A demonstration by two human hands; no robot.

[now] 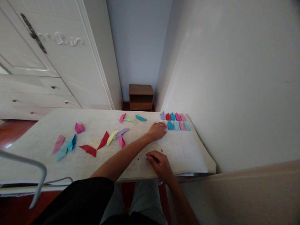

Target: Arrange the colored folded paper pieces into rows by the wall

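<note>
My left hand point(157, 131) reaches across the table to the end of the lower row of folded papers, a ring on one finger. Its fingers are closed at a pink folded paper point(164, 124), mostly hidden by the hand. Beside it in that row are a blue folded paper point(170, 125), a light blue one point(177, 125) and others. Behind them runs an upper row, with a lavender folded paper point(163, 115) at its left end. Nearer my body, my right hand point(160, 162) rests on the tabletop with its fingers curled in; nothing shows in them.
Loose folded papers lie across the white table point(187, 150), including a red one point(103, 140), a yellow one point(112, 137) and a blue one point(72, 142). A grey metal bar point(28, 161) juts in at left. The wall point(246, 93) borders the table's right side.
</note>
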